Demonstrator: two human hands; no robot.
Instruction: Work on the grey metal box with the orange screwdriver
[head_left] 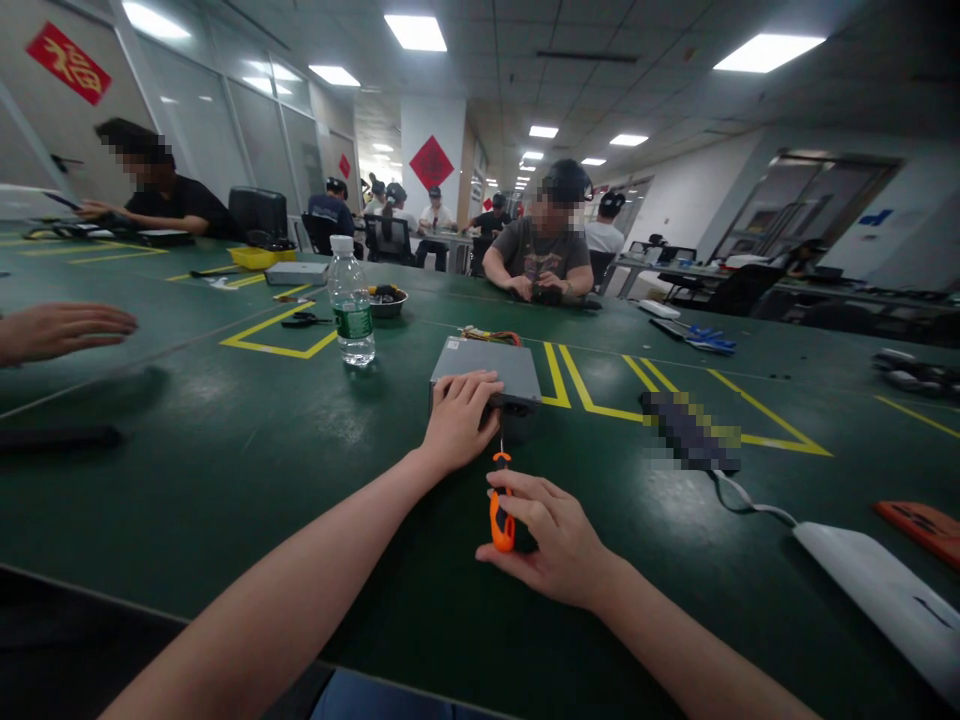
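A grey metal computer power supply (491,362) lies on the green table (360,580), its bundle of coloured wires (491,337) at the far side. My left hand (461,420) rests on its near left part, fingers over the top and thumb at the near face. In my right hand (555,535) is a screwdriver (502,520) with an orange and black handle, held between thumb and fingers. Its shaft points away from me to the near face of the power supply. Whether the tip sits in a screw I cannot tell.
A water bottle (351,305) stands left of the power supply, before a metal bowl (386,300). Another person's hand (67,332) hovers at far left. On the right lie a white device (877,590) with a cable, an orange case (922,528) and blue gloves (705,340).
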